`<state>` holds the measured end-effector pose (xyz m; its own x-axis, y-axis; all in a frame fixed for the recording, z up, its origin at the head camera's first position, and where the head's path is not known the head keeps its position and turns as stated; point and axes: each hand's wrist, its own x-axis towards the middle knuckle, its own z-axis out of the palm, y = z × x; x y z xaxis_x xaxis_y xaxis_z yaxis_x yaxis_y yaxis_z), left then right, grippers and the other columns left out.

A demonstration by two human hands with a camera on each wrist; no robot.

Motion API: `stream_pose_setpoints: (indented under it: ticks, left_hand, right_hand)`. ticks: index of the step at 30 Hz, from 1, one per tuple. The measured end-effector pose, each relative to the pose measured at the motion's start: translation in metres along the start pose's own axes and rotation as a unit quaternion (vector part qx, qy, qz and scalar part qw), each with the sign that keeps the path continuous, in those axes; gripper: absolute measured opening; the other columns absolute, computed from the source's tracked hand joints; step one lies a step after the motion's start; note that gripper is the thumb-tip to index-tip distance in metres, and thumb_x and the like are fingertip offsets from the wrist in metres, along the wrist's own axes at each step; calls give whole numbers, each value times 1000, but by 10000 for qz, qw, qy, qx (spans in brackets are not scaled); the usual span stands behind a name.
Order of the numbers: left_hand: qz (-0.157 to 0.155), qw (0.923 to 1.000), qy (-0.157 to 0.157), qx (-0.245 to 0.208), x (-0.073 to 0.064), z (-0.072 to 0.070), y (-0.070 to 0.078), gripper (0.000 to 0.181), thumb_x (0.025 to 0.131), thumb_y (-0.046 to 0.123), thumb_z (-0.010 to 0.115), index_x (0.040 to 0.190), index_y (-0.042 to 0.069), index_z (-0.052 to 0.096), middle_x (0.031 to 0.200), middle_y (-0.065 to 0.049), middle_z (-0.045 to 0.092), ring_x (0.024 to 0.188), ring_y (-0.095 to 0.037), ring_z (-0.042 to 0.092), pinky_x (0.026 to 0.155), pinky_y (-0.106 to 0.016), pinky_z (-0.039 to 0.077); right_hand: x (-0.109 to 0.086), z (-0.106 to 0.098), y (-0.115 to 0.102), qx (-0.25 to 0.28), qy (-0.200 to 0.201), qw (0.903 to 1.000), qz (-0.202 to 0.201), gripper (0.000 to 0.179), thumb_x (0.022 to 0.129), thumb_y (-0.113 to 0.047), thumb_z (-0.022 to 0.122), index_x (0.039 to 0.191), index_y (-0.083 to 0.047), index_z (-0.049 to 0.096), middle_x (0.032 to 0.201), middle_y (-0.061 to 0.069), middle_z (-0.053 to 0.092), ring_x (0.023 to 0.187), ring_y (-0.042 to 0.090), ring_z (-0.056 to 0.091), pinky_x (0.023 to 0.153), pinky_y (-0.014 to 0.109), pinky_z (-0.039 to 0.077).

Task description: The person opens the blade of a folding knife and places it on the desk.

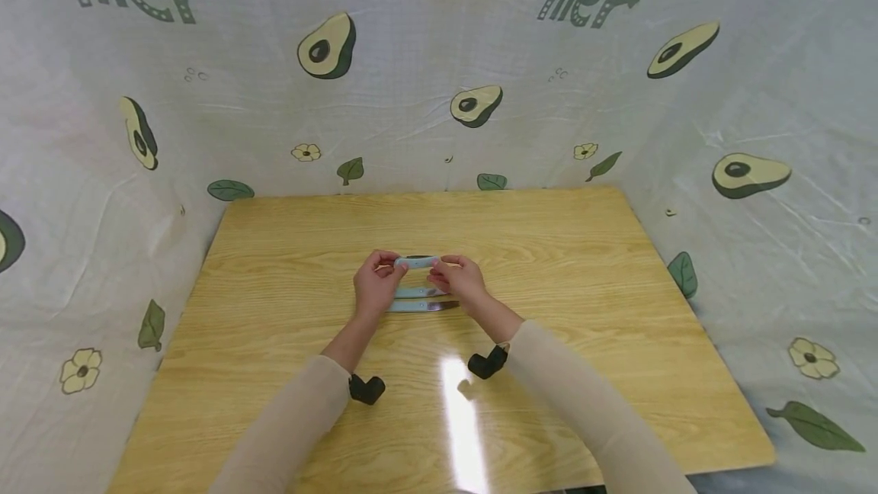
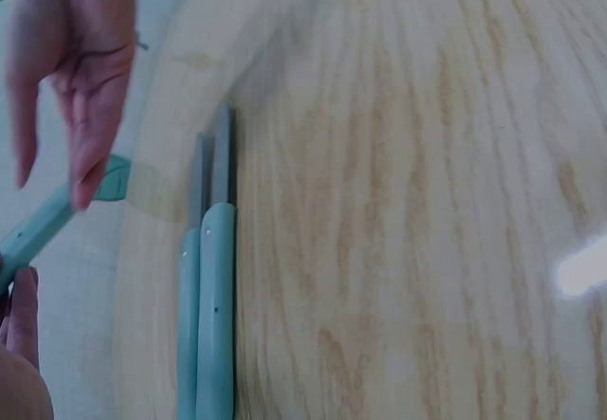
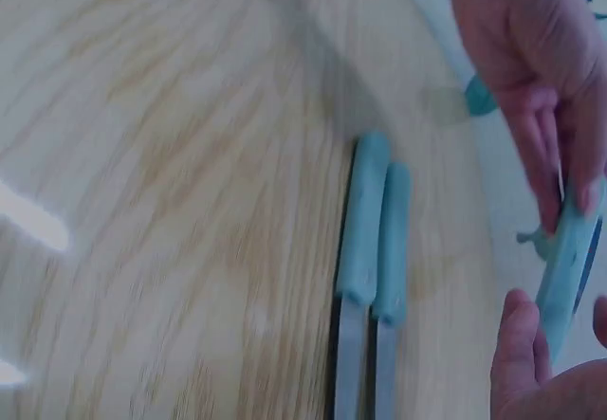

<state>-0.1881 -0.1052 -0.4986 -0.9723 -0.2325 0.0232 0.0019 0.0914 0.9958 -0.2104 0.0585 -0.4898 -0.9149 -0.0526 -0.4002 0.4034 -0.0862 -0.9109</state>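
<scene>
A folding knife [image 1: 416, 262] with a light blue-green handle is held between both hands, above the far side of two similar knives. Its dark blade edge shows close along the handle. My left hand [image 1: 376, 287] pinches the handle's left end, thumb on the near side. At the other end, my right hand [image 1: 463, 278] holds it between thumb and fingers. Below lie the two other knives side by side, the nearer knife [image 1: 411, 306] and the farther knife [image 1: 411, 293], unfolded with blades pointing right. The right wrist view shows the held handle [image 3: 566, 273] tilted.
The wooden table [image 1: 274, 265] carries a bright light reflection [image 1: 463, 418] near its front. A cloth [image 1: 411, 44] printed with avocados and leaves hangs behind and on both sides. Black wrist cameras [image 1: 488, 362] sit below each sleeve cuff.
</scene>
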Motion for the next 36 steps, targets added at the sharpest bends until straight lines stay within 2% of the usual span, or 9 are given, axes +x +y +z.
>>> stream_pose_setpoints:
  ticks: [3, 6, 12, 19, 22, 24, 27, 31, 36]
  left_hand:
    - [434, 9984, -188, 319, -5, 4, -2, 15, 84, 3, 73, 97, 0, 66, 99, -15, 70, 90, -18, 71, 73, -15, 58]
    - [867, 9931, -431, 661, -11, 7, -3, 14, 84, 3, 74, 97, 2, 69, 102, -14, 72, 99, -25, 71, 82, -22, 59]
    - [1307, 9831, -718, 1060, -15, 7, -2, 23, 81, 10, 78, 104, 5, 74, 106, -12, 73, 101, -26, 70, 87, -34, 59]
    - [1090, 9811, -1284, 948, -13, 4, -6, 32, 80, 11, 79, 110, 5, 72, 114, -12, 70, 107, -27, 68, 92, -38, 57]
    - [916, 9821, -1405, 855, -11, 3, -6, 31, 81, 12, 78, 111, 5, 72, 114, -13, 70, 106, -28, 68, 89, -36, 59]
    - [726, 9851, -1345, 784, -9, 2, -5, 30, 83, 14, 77, 111, 6, 72, 112, -12, 70, 102, -26, 69, 85, -30, 60]
    - [433, 9911, -1012, 746, -5, 0, -2, 31, 85, 18, 76, 113, 8, 70, 111, -10, 70, 97, -23, 70, 79, -21, 60]
    - [225, 9952, -666, 682, -1, -3, 1, 39, 85, 16, 75, 121, 8, 66, 118, -11, 66, 98, -25, 69, 76, -19, 59]
    - [-160, 9943, -909, 538, 1, -7, -1, 42, 86, 15, 74, 126, 10, 62, 121, -12, 61, 103, -26, 67, 80, -26, 61]
  right_hand:
    - [-4, 10, -3, 644, -35, 9978, 166, 52, 97, -22, 61, 138, 5, 42, 99, 16, 69, 74, 10, 71, 74, 22, 61]
    - [-7, 18, -7, 966, -28, 9950, 252, 60, 96, -21, 62, 144, 4, 36, 89, 9, 69, 70, 7, 69, 68, 16, 59]
    - [-8, 18, -11, 694, -13, 9968, 390, 42, 96, -15, 61, 133, 2, 53, 82, 1, 67, 63, 4, 64, 57, 12, 54]
    - [-9, 12, -10, 256, -198, 9991, 271, 37, 96, -7, 57, 132, 3, 55, 119, 22, 65, 80, 10, 68, 65, 17, 58]
    - [-8, 9, -9, -73, -282, 9994, 165, 35, 97, -7, 56, 131, 3, 57, 123, 25, 63, 82, 12, 69, 73, 24, 60]
    - [-7, 7, -8, -308, -369, 9988, 80, 34, 97, -8, 56, 129, 2, 59, 121, 24, 65, 83, 13, 70, 77, 28, 61]
    - [-6, 4, -7, -661, -635, 9957, -94, 32, 97, -7, 56, 127, 2, 60, 118, 23, 67, 86, 18, 72, 76, 29, 61]
    - [-4, 2, -6, -951, -1172, 9882, -278, 32, 96, -5, 56, 126, 5, 60, 117, 25, 66, 89, 24, 72, 72, 26, 60]
    - [-3, -4, -4, -1324, -1479, 9791, -452, 29, 96, -8, 58, 122, 5, 63, 108, 19, 69, 82, 18, 70, 82, 40, 60]
